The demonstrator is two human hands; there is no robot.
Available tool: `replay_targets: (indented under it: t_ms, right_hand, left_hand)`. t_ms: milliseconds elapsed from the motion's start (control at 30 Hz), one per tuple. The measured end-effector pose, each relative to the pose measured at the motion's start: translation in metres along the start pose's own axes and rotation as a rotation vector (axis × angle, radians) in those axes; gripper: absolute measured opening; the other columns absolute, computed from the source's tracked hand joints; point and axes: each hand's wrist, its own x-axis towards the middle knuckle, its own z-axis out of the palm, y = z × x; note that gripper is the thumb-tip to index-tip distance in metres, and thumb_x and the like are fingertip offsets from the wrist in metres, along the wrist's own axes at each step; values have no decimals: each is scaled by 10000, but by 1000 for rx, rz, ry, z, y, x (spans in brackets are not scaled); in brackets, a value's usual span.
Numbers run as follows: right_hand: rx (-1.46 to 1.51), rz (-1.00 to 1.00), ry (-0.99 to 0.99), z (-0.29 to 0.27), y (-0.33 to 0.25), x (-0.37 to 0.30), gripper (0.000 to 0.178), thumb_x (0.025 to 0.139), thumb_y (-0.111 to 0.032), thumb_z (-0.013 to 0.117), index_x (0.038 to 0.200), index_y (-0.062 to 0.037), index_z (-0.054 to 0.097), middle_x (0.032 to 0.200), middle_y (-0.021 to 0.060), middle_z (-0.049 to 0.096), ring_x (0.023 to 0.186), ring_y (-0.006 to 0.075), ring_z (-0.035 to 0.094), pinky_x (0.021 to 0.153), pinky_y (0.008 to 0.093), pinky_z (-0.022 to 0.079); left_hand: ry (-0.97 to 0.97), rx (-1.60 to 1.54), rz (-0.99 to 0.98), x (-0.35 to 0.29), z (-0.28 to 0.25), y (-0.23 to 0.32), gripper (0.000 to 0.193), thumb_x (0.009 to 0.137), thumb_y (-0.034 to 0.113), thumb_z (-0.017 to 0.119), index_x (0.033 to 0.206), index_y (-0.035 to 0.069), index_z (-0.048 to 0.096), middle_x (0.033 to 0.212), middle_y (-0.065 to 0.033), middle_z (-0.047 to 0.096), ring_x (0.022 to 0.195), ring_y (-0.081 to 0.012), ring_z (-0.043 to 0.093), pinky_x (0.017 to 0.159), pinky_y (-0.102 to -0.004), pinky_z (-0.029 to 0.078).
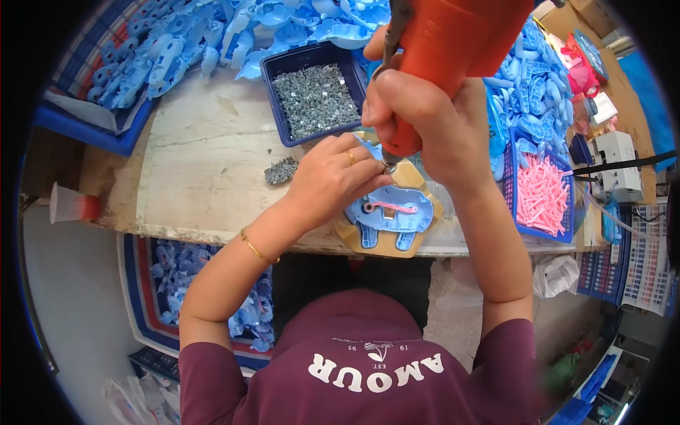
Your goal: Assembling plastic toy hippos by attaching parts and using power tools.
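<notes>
My right hand (439,117) is wrapped round an orange power screwdriver (443,53), which points down at the workpiece. My left hand (336,177) has its fingers drawn together right beside the driver's metal tip (389,164); what they pinch, if anything, is hidden. Below both hands a tan, many-sided fixture (347,232) lies at the table's near edge. In it rests a light blue plastic shell half (421,212) with a thin pink plastic piece (397,207) laid inside. Another blue part (370,145) shows partly behind my left fingers.
A dark blue bin of small screws (312,99) stands behind my left hand, with a small pile of screws (281,171) nearer. Blue plastic parts (283,32) heap along the back. At right sits a basket of pink pieces (543,191); at far left, a plastic cup (74,205).
</notes>
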Motion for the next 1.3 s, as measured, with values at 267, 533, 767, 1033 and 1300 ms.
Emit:
replay_targets:
  t_ms: [267,533,767,1033,1300]
  right_hand:
    - [-59,-39,37,6,-10,-23,319,833,-55,628,1116,68,552,662,66,596,552,130,585,570,268,494]
    - [-144,154,256,-29,13,-65,274,855,-93,596,1089,42,546,647,79,580,512,130,518,615,326,521]
    - [-95,148,265,-34,28,-73,269,864,-108,623,1076,39,546,656,82,587,529,133,541,589,303,514]
    - [-120,62,342,-29,39,-80,195,902,-118,631,1012,12,535,656,81,586,523,100,540,455,233,424]
    - [-99,129,282,-34,36,-80,282,925,-159,669,1112,20,557,742,74,632,580,87,568,482,226,423]
  left_hand:
    - [-68,-83,-159,-14,3,26,241,788,290,816,906,100,727,899,-30,697,900,-232,636,740,-365,518]
    - [-176,11,-45,-20,9,47,312,735,290,814,957,103,699,1051,-25,689,1043,-236,628,883,-382,517]
    - [-225,20,-41,-25,17,51,284,756,270,794,946,87,690,1062,-41,672,1066,-236,608,933,-385,497]
    - [-244,31,-61,-30,24,51,269,773,270,782,936,79,685,981,-36,675,994,-232,619,901,-368,500]
    - [-273,22,-79,-29,22,52,291,789,264,789,996,83,696,1026,-33,687,988,-227,630,869,-362,516]
